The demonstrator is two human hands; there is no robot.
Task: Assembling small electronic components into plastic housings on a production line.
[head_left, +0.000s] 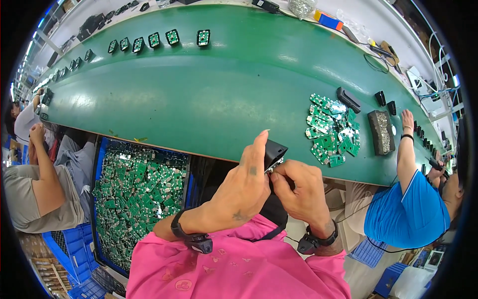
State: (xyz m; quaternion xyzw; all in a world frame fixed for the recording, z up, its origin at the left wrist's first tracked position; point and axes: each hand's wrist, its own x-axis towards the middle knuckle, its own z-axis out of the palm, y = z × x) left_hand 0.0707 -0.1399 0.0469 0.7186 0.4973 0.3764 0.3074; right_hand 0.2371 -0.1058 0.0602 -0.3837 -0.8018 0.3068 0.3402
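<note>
My left hand is wrapped round a black plastic housing, held tilted just off the bench's front edge. Its thumb or forefinger stretches up along the housing's side. Close against the lower end of that housing, my right hand is closed in a pinch. A small bright metallic bit shows between the two hands; what the right fingertips grip is mostly hidden. To the right on the bench lies a loose pile of green circuit boards, with a black plastic case at its far side.
A blue bin full of green boards stands below the bench at left. Several board-filled black housings line the green bench. A dark block sits near a co-worker's hand. Another person sits at left.
</note>
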